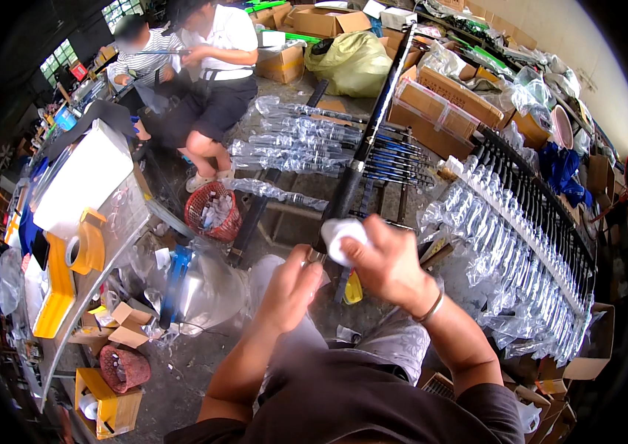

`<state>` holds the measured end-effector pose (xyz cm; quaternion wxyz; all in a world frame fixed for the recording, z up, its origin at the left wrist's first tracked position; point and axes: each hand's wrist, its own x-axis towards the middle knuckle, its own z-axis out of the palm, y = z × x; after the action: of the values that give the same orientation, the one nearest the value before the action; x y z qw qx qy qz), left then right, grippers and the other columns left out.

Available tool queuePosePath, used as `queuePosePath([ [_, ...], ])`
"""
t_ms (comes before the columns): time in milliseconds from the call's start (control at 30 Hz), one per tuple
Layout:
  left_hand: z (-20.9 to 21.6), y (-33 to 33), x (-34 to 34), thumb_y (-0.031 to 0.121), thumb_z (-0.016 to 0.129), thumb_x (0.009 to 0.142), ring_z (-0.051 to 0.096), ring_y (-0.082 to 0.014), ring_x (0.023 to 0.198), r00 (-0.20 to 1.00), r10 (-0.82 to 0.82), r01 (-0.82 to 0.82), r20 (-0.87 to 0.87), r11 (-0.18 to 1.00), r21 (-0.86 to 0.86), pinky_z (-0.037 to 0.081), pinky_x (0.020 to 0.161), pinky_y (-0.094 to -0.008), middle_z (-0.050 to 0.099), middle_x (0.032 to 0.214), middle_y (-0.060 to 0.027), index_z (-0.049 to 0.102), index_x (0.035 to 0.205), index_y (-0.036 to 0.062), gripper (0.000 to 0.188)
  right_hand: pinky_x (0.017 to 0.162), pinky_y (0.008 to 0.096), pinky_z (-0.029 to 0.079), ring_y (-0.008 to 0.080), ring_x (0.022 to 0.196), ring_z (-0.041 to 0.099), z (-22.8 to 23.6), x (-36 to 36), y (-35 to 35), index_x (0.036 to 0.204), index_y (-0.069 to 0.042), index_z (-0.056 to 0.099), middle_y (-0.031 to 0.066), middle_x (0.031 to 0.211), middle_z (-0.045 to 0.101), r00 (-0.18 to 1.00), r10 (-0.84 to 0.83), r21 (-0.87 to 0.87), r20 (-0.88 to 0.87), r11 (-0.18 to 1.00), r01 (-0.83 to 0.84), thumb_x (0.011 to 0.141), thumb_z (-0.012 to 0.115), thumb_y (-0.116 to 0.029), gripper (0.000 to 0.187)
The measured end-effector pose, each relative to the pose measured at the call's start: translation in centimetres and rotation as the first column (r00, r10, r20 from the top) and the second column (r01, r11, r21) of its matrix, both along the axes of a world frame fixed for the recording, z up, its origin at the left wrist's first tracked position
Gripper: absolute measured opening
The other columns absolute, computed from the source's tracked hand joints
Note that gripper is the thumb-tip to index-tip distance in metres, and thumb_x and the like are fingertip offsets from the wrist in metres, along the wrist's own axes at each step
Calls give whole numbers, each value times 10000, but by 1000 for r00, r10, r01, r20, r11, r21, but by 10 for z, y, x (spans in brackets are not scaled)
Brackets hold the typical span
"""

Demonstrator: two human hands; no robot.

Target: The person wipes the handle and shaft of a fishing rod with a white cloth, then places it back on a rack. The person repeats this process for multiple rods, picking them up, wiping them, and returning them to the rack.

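A long black fishing rod (pixel 364 152) slants up and away from between my knees, its thick handle nearest me. My left hand (pixel 293 290) is closed around the lower end of the handle. Just above it, my right hand (pixel 391 260) grips a white roll (pixel 345 241) against the rod; motion blur hides whether it is tape or rolled cloth. A metal bangle circles my right wrist. Beyond the handle lie several plastic-wrapped rods (pixel 295 152) in a row on a low stand.
A rack of plastic-sleeved rods (pixel 510 248) stands at the right. Left are a red basket (pixel 232 222), a clear plastic bundle (pixel 210 285) and a worktable with a tape roll (pixel 89 248). Cardboard boxes (pixel 432 122) and a yellow-green sack (pixel 354 65) lie beyond. Two people (pixel 214 81) work far left.
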<state>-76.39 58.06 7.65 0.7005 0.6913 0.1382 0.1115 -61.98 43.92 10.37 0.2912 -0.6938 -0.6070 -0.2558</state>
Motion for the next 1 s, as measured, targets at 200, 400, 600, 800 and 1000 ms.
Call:
queuePosePath([
  [200,6,-8,0,116,578,923,515,-102,590,989,88,-125,118,924,362,424,538,-267,571,703,-71,515,1093,-24,229,401,369,457,255,522,556,-2,-2,-4,1054,-130,638,95,734,488,1000,-12,1,-13,1000,12,718,630,-22,354],
  [400,8,-11,4,67,659,863,589,-136,599,956,159,-267,245,817,512,458,537,-280,623,757,-123,569,1048,-32,228,404,362,459,219,528,562,1,7,-5,1092,-107,624,85,736,494,996,-87,34,-27,996,87,720,643,-46,378],
  [600,2,-12,9,66,747,778,590,-188,626,889,251,-438,382,706,556,469,596,-298,619,747,-108,598,995,-25,278,398,361,452,253,513,541,11,12,-5,1103,-85,606,95,758,497,985,-150,115,-86,981,159,686,642,-7,426],
  [800,4,-5,12,3,776,694,636,-286,685,833,265,-550,485,488,678,489,603,-348,631,830,-127,618,997,9,342,400,351,460,232,528,563,13,12,0,1086,-69,613,86,749,507,981,-183,74,-60,980,187,714,648,-45,375],
  [1000,-1,1,11,-9,783,660,644,-303,709,803,274,-596,530,327,733,495,606,-372,629,839,-125,622,989,15,367,397,372,457,237,519,565,18,10,3,1095,-59,601,93,741,502,984,-164,38,-72,985,167,714,636,-28,385],
])
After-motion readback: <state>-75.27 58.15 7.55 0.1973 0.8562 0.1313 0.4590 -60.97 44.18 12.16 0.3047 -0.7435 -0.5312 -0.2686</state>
